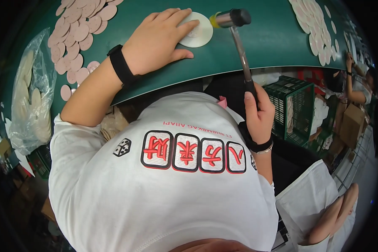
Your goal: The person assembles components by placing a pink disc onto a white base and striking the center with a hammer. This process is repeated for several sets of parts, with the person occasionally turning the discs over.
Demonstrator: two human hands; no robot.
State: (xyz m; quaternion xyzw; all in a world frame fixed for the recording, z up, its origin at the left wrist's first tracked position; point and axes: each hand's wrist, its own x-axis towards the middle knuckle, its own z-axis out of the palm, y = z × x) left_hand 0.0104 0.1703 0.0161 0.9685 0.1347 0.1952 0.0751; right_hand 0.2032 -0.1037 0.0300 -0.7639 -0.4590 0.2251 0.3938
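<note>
My left hand lies on the green table with its fingers spread, the fingertips resting on a round white disc. Most of the disc shows to the right of the fingers. In my right hand is a mallet, gripped by its black handle near the table's front edge. Its metal head has a black face and a yellow face, and the yellow one points toward the disc, close to its right rim. Whether the mallet touches the disc I cannot tell.
Pale pink oval pieces lie piled at the left of the table, and whitish ones at the right. A clear plastic bag holds more pieces. Green crates stand below the right edge. Another person is at the far right.
</note>
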